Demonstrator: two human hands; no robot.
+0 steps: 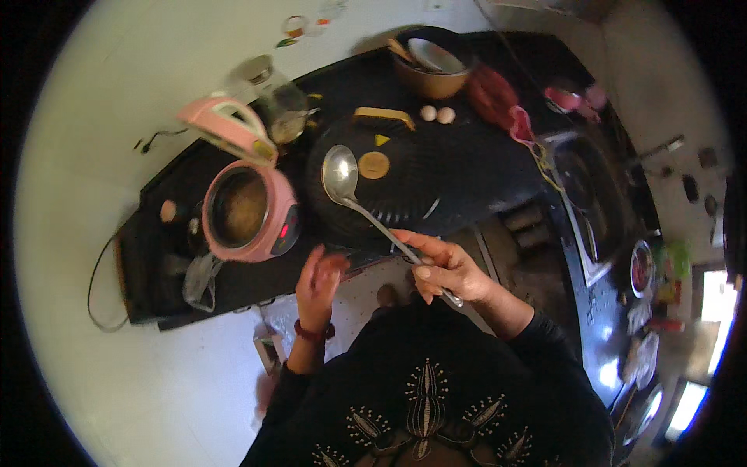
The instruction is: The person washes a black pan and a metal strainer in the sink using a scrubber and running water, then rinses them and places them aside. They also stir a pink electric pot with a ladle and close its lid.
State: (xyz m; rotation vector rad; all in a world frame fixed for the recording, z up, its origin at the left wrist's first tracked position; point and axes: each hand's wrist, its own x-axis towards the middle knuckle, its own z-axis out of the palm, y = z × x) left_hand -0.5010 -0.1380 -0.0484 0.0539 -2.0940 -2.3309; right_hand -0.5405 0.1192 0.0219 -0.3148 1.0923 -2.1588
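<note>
My right hand (446,268) grips the handle of a metal ladle (339,174), whose bowl is raised to the upper left, above a black round lid or pan (402,192). Blurred and with its fingers apart, my left hand (320,280) is held near the counter's front edge, holding nothing. Left of it stands a pink rice cooker (279,204) with its lid (224,125) swung up. Inside the cooker's pot lies light brown food (245,210) that I cannot identify.
A glass jar (283,105) stands behind the cooker; a clear plastic bag (203,283) lies in front. Two eggs (437,114) sit near a brown bowl (432,84) holding a smaller bowl. To the right are a red mesh bag (493,96) and a sink (589,192).
</note>
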